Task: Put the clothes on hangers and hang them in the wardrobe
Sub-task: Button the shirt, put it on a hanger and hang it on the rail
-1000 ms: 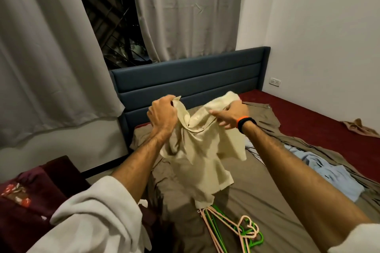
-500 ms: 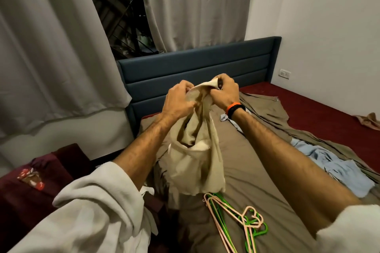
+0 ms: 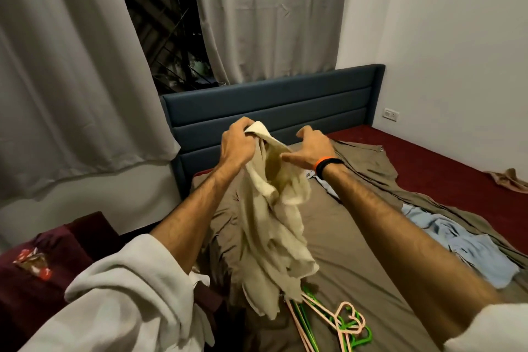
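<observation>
While left hand (image 3: 238, 148) pinches shirt (image 3: 274, 226) top above bed (image 3: 357, 237) | right hand (image 3: 311, 151) spread, empty | shirt: light, limp; grip shoulders | hangers (image 3: 331, 320) below hem

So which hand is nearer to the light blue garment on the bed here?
Right. The right hand is open beside the cream garment, on the same side as the light blue garment but well short of it. The left hand, gripping the cream garment's top, is further off.
</observation>
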